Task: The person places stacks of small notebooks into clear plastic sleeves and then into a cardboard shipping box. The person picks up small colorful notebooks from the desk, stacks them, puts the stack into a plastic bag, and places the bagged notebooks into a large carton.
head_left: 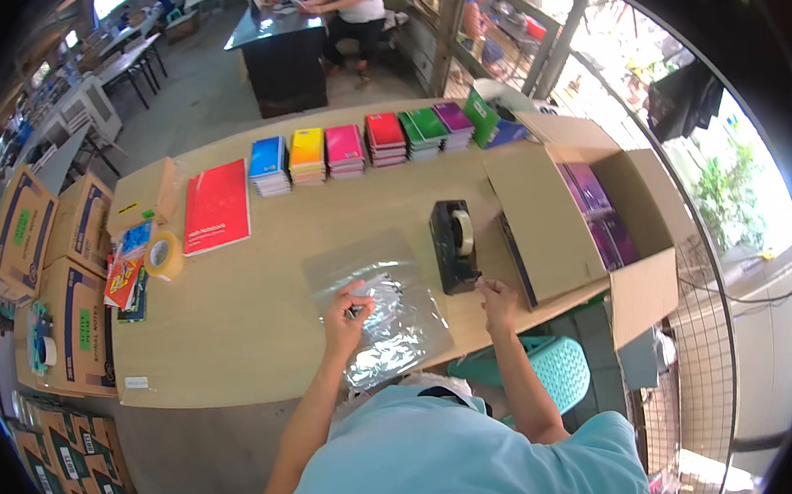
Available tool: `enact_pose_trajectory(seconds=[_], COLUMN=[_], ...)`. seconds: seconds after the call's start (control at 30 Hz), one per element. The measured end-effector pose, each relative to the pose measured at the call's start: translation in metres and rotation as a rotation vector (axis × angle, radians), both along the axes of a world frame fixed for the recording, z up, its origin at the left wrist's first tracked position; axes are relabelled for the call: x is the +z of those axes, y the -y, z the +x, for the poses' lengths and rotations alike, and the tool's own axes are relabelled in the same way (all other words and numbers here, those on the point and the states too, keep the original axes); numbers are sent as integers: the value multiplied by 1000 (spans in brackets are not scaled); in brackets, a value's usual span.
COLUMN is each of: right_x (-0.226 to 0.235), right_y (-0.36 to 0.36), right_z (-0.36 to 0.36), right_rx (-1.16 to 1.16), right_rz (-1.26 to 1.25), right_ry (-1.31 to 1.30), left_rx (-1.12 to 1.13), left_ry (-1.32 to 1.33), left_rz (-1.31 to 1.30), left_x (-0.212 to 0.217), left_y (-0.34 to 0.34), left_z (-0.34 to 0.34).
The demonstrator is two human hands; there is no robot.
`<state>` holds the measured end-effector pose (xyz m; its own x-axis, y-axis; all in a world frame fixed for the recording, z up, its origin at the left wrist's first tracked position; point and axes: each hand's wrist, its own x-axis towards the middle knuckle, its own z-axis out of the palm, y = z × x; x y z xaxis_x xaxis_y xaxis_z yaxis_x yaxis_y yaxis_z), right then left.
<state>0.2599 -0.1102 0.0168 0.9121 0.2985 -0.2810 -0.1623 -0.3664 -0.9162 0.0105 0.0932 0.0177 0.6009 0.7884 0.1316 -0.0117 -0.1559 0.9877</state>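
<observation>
A clear plastic bag lies flat near the front edge of the table, shiny and wrinkled. My left hand rests over its left part with curled fingers; what they hold, if anything, I cannot make out. Right of the bag stands a black tape dispenser with a roll of clear tape in it. At the dispenser's near end, my right hand is closed in a pinch. Anything between those fingertips is too small to make out.
Stacked colored notebooks line the table's far side. A large red notebook and yellowish tape roll lie left. An open carton holds purple packs at right. Closed cartons stand left; a teal stool stands below the edge.
</observation>
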Motion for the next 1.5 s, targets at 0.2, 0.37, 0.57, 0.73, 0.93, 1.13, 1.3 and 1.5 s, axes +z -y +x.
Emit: enact_pose_trajectory(seconds=[0.2,0.37,0.57,0.73,0.93,1.13,1.3,1.5], right_x=[-44,-50,75,32,-6,-57,-50,58], right_y=[-15,-22,-85,-91,-77,-68,-45,-55], right_z=[-27,-61,-128,-131,-130,-127,-133,-105], right_rx=[-379,-308,307,321,269,587,709,630], right_rz=[667,702,433,-25,25,-212,52,799], right_ry=[-890,-764,-186,101,-200,175,-661,-404], left_rx=[-2,-19,3,-28,-263,-352,-280,-226], left_ry=[74,44,31,-8,144,-464,-496,21], left_rz=[10,52,46,165,-294,719,663,-68], left_x=[6,5,12,9,26,90,92,30], left_y=[1,-2,2,0,-15,-17,-10,-1], left_z=[11,7,7,6,7,31,34,-28])
